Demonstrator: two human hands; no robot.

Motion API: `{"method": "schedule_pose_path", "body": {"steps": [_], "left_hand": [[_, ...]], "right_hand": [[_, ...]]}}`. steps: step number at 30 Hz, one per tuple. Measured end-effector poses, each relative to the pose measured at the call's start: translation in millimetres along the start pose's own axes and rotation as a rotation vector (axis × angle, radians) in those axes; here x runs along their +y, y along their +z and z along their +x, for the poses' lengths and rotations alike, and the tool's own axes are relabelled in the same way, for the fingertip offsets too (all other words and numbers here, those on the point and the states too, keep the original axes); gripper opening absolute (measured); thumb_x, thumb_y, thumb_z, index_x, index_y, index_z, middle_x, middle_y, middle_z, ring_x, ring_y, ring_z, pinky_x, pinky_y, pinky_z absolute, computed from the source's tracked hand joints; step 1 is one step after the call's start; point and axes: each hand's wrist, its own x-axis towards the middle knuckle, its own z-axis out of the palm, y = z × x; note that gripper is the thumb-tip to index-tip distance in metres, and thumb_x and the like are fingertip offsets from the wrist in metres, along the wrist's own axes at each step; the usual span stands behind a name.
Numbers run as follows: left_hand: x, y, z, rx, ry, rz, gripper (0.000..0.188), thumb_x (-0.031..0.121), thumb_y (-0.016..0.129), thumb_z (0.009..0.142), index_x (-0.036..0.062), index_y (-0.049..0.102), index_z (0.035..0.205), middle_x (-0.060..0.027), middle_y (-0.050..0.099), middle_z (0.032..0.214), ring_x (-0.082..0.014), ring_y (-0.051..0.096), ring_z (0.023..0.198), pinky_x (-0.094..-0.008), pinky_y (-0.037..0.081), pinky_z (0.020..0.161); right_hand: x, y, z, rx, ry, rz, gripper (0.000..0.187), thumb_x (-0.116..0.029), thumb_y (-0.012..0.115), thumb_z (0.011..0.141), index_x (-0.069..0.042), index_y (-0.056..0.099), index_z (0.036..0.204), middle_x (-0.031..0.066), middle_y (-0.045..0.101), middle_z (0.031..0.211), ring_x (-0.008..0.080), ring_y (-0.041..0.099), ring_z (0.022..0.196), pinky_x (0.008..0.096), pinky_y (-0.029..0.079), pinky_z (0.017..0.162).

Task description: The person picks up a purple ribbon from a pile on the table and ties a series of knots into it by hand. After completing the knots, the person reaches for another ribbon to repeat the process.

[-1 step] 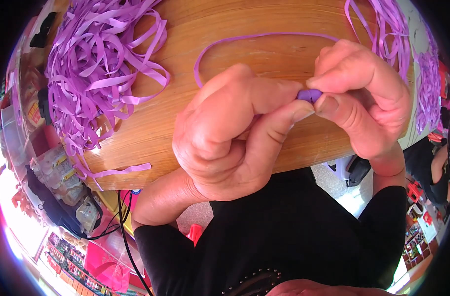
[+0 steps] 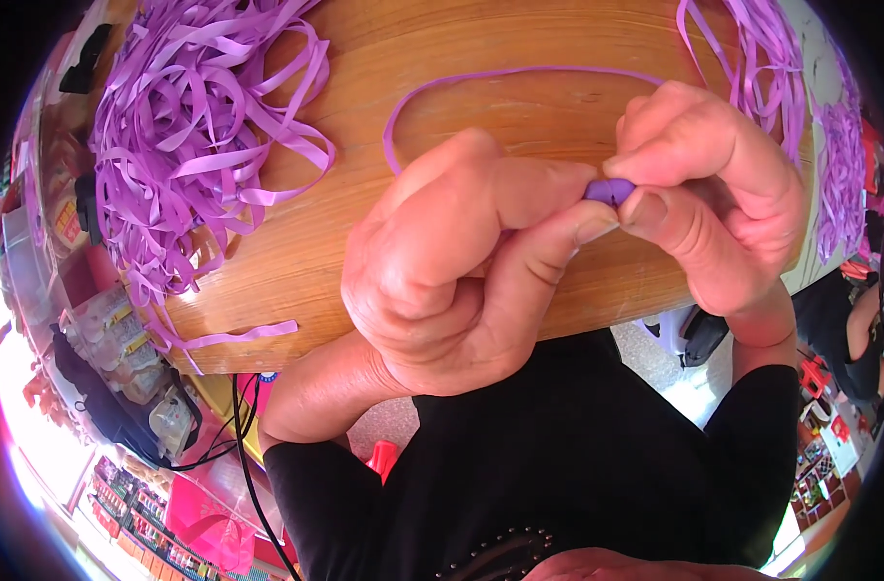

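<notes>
Between my two hands is a small purple barrel-shaped piece [image 2: 609,192] with a dark line across its middle; its exact kind is unclear. My left hand [image 2: 442,266] pinches its left end between thumb and bent forefinger. At its right end, the thumb and forefinger of my right hand [image 2: 718,189] close on it. A narrow purple ribbon [image 2: 519,71] arcs over the tabletop beyond my hands. It runs from behind the left hand to behind the right; how it meets the piece is hidden.
A large tangled heap of purple ribbons [image 2: 195,126] covers the left of the wooden table [image 2: 394,39]. More ribbon strands [image 2: 766,68] lie at the far right, and another bundle [image 2: 839,184] hangs beyond. Black cables [image 2: 239,436] drop past the table's near left edge.
My hands have shifted very slightly, with the purple piece still pinched between them. The ribbon arc has moved a touch.
</notes>
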Motion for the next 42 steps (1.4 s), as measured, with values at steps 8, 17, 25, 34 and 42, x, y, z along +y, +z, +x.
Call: {"method": "schedule_pose_path", "body": {"steps": [8, 17, 25, 34, 42], "left_hand": [[3.1, -1.7, 3.2, -0.004, 0.006, -0.035, 0.009, 0.002, 0.062, 0.086, 0.0005, 0.061, 0.094, -0.0044, 0.057, 0.078, -0.0089, 0.047, 0.067, -0.021, 0.037, 0.063], [-0.7, 0.6, 5.9, -0.044, -0.005, 0.112, 0.015, 0.0, 0.061, 0.085, -0.0017, 0.061, 0.1, -0.0047, 0.057, 0.083, -0.0102, 0.049, 0.073, -0.0212, 0.039, 0.069], [-8.3, -0.2, 3.4, -0.005, -0.058, 0.026, 0.015, -0.004, 0.061, 0.085, -0.0023, 0.06, 0.1, -0.0058, 0.059, 0.09, -0.0097, 0.053, 0.08, -0.0197, 0.041, 0.074], [-10.6, -2.9, 4.5, -0.061, -0.072, 0.078, 0.015, -0.006, 0.06, 0.085, -0.004, 0.06, 0.099, -0.0089, 0.062, 0.092, -0.0116, 0.057, 0.085, -0.0196, 0.043, 0.075], [-12.1, -1.9, 8.1, -0.144, -0.192, 0.009, 0.019, -0.007, 0.058, 0.084, -0.0049, 0.059, 0.103, -0.0121, 0.063, 0.1, -0.0151, 0.057, 0.09, -0.0245, 0.044, 0.081]], "right_hand": [[-3.9, 2.1, 0.5, 0.036, 0.044, 0.106, 0.012, -0.003, 0.062, 0.085, 0.001, 0.059, 0.096, 0.0081, 0.055, 0.08, 0.0125, 0.047, 0.068, 0.0243, 0.038, 0.059], [2.1, -1.7, 3.4, 0.076, 0.163, 0.218, 0.01, -0.001, 0.062, 0.085, 0.001, 0.061, 0.094, 0.0078, 0.059, 0.084, 0.0105, 0.051, 0.073, 0.0204, 0.039, 0.058], [0.3, -16.7, 13.0, -0.088, -0.044, -0.164, 0.017, 0.0, 0.062, 0.083, 0.005, 0.062, 0.099, 0.0111, 0.061, 0.086, 0.0134, 0.054, 0.07, 0.0224, 0.041, 0.057], [-5.0, -16.9, 16.2, -0.095, -0.237, -0.538, 0.028, 0.0, 0.069, 0.074, 0.008, 0.063, 0.1, 0.0145, 0.061, 0.085, 0.0185, 0.056, 0.066, 0.0239, 0.043, 0.053], [-4.0, -21.6, 17.5, -0.145, -0.349, -0.643, 0.027, 0.001, 0.07, 0.071, 0.009, 0.063, 0.095, 0.0145, 0.059, 0.081, 0.0179, 0.054, 0.062, 0.0236, 0.041, 0.05]]}}
